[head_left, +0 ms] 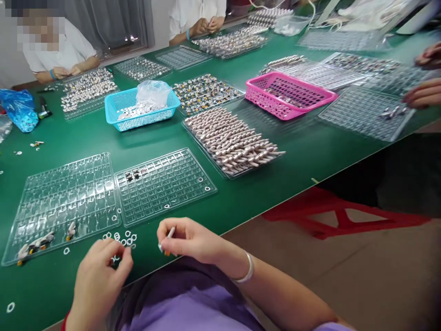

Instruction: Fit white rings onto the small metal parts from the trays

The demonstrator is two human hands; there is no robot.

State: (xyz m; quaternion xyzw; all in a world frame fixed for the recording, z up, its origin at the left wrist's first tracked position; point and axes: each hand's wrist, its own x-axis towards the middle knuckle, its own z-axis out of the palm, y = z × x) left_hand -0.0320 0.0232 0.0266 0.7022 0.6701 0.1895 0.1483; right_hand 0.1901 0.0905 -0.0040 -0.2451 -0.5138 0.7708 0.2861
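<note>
Right hand [188, 241]: you hold a small white-stemmed piece [171, 233] in a narrow pinch between thumb and fingers, stem tilted up, a touch of orange showing below your thumb. The piece is above the near edge of the green table [241, 202], close in front of your body. A pale band [246, 269] circles this wrist.

Left hand [101, 276]: palm down, fingers curled, thumb and index tips close together. You have it just beside a loose cluster of white rings [117, 236]; whether a ring sits between the tips, cannot tell.

Beyond your hands, two clear trays lie side by side. The left tray [69, 184] carries a few white pieces with dark and orange parts [37, 246] along its near edge. The right tray [168, 188] carries small dark parts [136, 174] near its far left corner, plus some stray rings.

Further off: pale stemmed pieces [234, 138] in dense rows, a blue basket [143, 122] with white bits and a clear bag [153, 95], and a pink basket [270, 103] to its right. Two co-workers in white sit across the table; another person's hands [425, 94] show at the right edge.
</note>
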